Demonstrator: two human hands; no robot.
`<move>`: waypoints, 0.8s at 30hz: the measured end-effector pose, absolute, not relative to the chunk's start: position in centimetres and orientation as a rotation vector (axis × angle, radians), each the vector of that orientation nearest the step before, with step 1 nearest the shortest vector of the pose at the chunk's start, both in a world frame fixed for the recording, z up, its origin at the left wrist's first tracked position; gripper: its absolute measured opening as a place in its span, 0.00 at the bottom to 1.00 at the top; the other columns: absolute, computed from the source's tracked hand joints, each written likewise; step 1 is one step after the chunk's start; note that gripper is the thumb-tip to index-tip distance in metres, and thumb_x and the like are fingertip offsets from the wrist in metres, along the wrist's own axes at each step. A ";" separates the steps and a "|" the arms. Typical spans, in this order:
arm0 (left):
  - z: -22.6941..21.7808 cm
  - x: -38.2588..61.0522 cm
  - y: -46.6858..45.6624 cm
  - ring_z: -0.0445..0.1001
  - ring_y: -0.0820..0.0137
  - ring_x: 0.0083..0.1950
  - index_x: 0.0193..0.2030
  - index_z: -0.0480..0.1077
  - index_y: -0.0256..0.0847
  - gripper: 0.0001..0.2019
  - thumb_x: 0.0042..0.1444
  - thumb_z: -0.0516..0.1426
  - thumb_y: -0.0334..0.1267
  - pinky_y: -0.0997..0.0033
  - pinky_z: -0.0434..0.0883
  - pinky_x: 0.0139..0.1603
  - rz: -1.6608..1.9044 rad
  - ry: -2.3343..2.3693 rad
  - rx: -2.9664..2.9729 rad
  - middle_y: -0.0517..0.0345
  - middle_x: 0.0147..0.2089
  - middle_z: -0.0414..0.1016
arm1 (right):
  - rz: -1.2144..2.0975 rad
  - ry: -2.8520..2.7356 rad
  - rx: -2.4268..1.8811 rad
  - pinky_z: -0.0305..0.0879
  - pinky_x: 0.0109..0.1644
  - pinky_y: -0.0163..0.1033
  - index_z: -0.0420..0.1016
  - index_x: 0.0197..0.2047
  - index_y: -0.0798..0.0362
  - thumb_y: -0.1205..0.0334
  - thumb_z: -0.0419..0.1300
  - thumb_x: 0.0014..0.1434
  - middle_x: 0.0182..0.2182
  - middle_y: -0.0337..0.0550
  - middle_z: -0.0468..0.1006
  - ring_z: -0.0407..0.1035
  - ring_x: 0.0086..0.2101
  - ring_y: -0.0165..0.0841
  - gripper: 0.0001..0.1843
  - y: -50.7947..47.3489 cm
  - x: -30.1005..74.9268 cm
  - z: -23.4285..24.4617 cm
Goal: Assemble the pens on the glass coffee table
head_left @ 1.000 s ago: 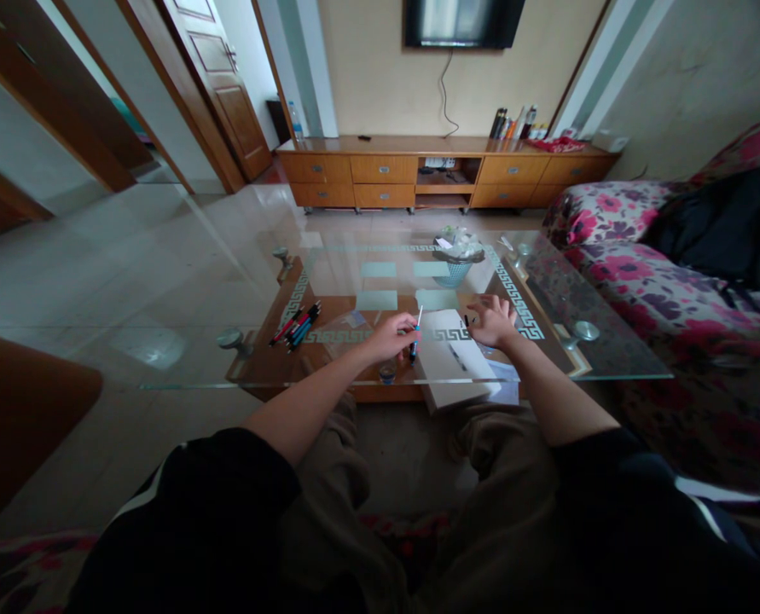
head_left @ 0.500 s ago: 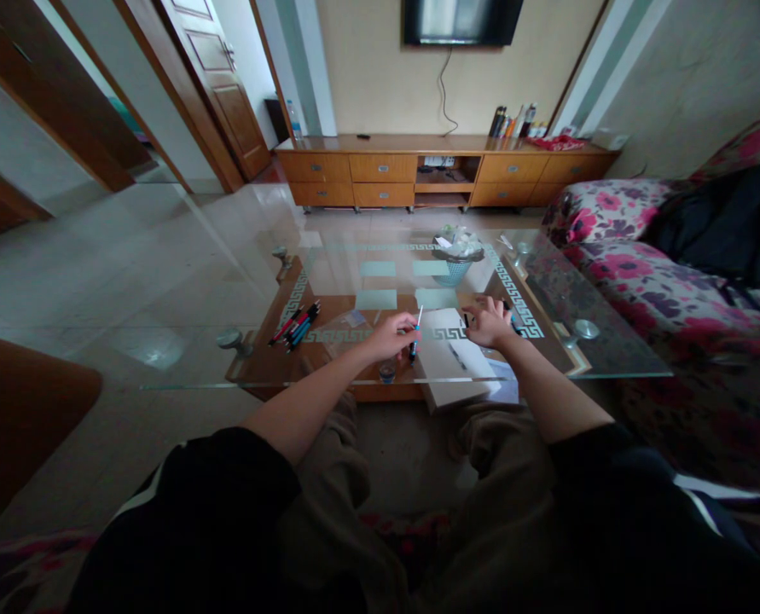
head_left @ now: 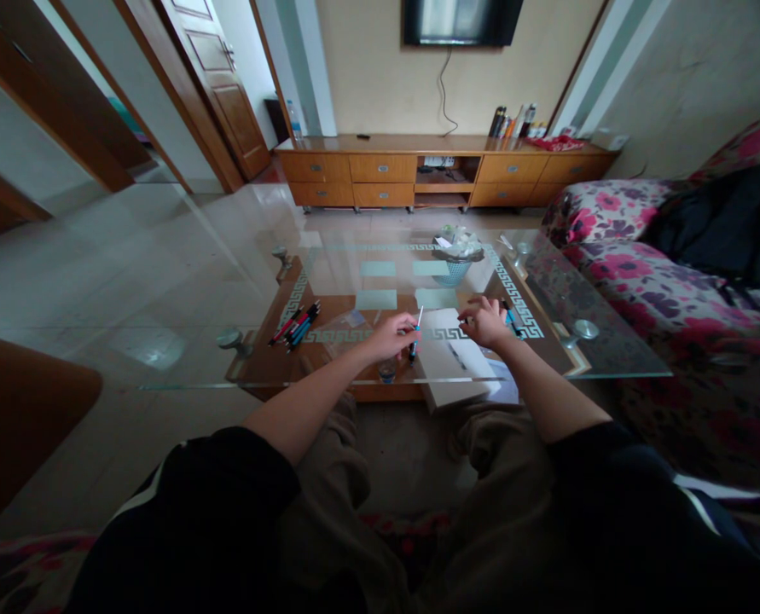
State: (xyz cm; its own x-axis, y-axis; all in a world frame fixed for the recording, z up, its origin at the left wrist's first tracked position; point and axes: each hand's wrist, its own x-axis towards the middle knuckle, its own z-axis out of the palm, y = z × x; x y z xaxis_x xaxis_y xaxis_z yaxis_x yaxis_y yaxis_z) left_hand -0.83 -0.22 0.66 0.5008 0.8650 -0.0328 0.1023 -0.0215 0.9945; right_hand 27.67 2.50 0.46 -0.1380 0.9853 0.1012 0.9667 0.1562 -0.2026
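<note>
My left hand is closed around a blue-and-black pen, held upright with a thin white tip pointing away from me. To its right, my right hand pinches a small dark piece, too small to identify. Below the right hand lies white paper, with dark marks or a slim object on it. Just beyond that hand, several blue and black pens lie at the right. A pile of red, blue and black pens rests on the left of the glass table.
A small clear cup is near the table's front edge, by my left wrist. A filled waste basket shows beyond the far side, partly through the glass. A flowered sofa stands to the right; a wooden cabinet lines the wall.
My right hand has shifted slightly left with the small dark piece, baring more of the pens at the right. My left hand and its pen stay almost still.
</note>
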 end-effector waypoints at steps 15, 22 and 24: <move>0.5 -0.7 -0.1 0.80 0.69 0.29 0.45 0.72 0.35 0.13 0.60 0.65 0.42 0.78 0.71 0.25 0.707 0.867 1.560 0.53 0.37 0.80 | 1.102 -1.350 -1.231 0.70 0.36 0.40 0.79 0.38 0.53 0.45 0.76 0.40 0.34 0.46 0.83 0.73 0.31 0.33 0.27 1.6 22.1 3.3; 0.1 -0.9 0.2 0.80 0.70 0.28 0.46 0.73 0.34 0.16 0.58 0.66 0.43 0.78 0.70 0.24 0.706 0.843 1.566 0.53 0.36 0.80 | 1.090 -1.365 -1.238 0.70 0.34 0.39 0.79 0.36 0.54 0.45 0.75 0.43 0.29 0.43 0.82 0.71 0.28 0.32 0.24 1.2 21.5 3.9; 0.1 -1.0 0.3 0.80 0.70 0.28 0.46 0.73 0.34 0.16 0.58 0.66 0.43 0.78 0.71 0.25 0.712 0.837 1.573 0.53 0.35 0.80 | 1.092 -1.361 -1.228 0.69 0.34 0.40 0.79 0.36 0.54 0.46 0.75 0.43 0.30 0.43 0.82 0.71 0.28 0.32 0.23 1.3 21.6 3.7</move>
